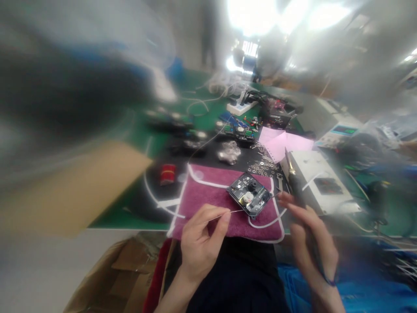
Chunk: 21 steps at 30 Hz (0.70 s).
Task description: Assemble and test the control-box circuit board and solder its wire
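Note:
My left hand (203,243) pinches a thin silvery solder wire (236,211) between thumb and fingertips. The wire's end reaches the near edge of a square black circuit board module (239,188), which lies tilted on a folded purple cloth (208,193) with white edging. On the module are a small black lens-like part and a round whitish part. To the right of the cloth is my right hand (314,239), smeared by motion. A soldering iron (292,169) runs up from it, tip upward, handle among the fingers; its cord trails toward the wrist.
A red spool (167,174) stands left of the cloth. Behind are loose metal screws and nuts (262,167), a clear bag (229,152), more boards (241,131) and pink paper (286,143). A white box (325,187) sits at right, cardboard (74,187) at left.

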Available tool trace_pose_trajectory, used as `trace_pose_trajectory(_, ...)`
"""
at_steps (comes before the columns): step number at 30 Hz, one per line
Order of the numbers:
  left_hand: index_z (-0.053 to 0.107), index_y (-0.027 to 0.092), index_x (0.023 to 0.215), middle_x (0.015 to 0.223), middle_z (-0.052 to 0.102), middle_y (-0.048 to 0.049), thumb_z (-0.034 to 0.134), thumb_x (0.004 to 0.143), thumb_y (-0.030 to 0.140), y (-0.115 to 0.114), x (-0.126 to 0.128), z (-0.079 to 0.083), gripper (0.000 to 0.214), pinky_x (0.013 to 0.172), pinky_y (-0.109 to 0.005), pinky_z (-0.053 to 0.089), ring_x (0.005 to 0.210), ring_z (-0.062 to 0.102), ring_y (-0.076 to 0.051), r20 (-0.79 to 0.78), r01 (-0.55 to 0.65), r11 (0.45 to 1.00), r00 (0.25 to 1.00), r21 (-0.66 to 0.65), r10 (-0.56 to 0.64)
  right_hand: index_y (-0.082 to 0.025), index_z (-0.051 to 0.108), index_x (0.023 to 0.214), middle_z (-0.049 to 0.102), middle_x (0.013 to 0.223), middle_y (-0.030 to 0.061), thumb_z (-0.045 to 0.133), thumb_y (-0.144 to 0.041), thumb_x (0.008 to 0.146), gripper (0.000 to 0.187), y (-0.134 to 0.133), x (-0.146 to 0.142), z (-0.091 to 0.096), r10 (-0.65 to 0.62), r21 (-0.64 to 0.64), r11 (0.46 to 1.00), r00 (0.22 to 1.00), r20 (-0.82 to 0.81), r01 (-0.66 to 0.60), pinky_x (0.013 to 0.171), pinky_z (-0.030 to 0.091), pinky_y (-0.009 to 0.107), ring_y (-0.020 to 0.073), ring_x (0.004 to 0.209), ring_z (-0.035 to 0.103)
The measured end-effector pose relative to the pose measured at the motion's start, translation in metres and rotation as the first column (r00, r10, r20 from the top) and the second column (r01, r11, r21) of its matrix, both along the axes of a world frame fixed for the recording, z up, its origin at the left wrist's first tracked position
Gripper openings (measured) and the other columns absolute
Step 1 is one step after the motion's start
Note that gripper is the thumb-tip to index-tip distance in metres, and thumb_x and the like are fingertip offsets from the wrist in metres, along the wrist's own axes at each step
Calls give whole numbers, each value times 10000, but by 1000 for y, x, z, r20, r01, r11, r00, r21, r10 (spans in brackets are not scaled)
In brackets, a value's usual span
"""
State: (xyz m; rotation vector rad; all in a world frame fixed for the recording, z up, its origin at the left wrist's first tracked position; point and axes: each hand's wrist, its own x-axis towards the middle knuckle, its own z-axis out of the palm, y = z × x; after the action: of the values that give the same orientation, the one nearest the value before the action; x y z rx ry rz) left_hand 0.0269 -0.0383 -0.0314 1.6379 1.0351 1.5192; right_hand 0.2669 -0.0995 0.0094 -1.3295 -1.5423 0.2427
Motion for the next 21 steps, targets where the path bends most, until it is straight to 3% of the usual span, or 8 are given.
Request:
trace_pose_trajectory(3,751,213,1044,1016,775,-51,697,1022,202,3,2,2,59,876,-307,620,957,753,-187,70,-30,996,997,-81,36,-273,575,1495,578,1604,151,872,-299,884,680,18,7,-4,76,-105,993,987,142,-61,1250,478,598,349,1501,565)
trace_pose_trajectory(6,706,216,1113,1209,781,-84,671,1056,289,6,6,7,99,1035,-358,624,1139,768,-217,163,-37,977,984,-209,72,-293,484,1562,527,1624,155,931,-419,825,872,31,6,-13,92,-181,982,976,199,-56,1248,474,610,356,1510,542)
trace_pose_trajectory(10,669,221,1130,1464,707,-133,667,1065,385,7,12,11,176,1187,-448,565,1336,715,-266,268,87,923,963,-374,17,-300,462,1579,564,1553,147,928,-479,818,910,39,1,-23,43,-209,978,984,171,-6,1161,561,602,347,1392,628)
trace_pose_trajectory(13,675,218,1098,1584,619,-150,675,1060,406,7,17,14,191,1246,-493,510,1430,652,-298,273,130,906,962,-403,-16,-279,465,1573,568,1514,160,939,-497,798,934,39,-8,-24,-21,-133,990,976,215,50,1110,596,583,350,1348,644)
trace_pose_trajectory(17,679,216,1074,1593,612,-157,695,1047,411,17,25,19,197,1229,-508,521,1428,652,-315,290,121,918,957,-377,-7,-245,487,1546,572,1467,180,896,-555,832,880,37,-25,-19,-118,-32,990,928,354,138,1097,595,588,375,1357,625)
trace_pose_trajectory(21,669,219,1085,1546,659,-142,685,1057,401,40,30,25,185,1211,-502,531,1340,715,-286,360,217,903,930,-370,-76,-232,524,1513,589,1436,194,870,-543,866,796,38,-33,-13,-187,22,980,895,404,195,1058,611,579,386,1335,634)
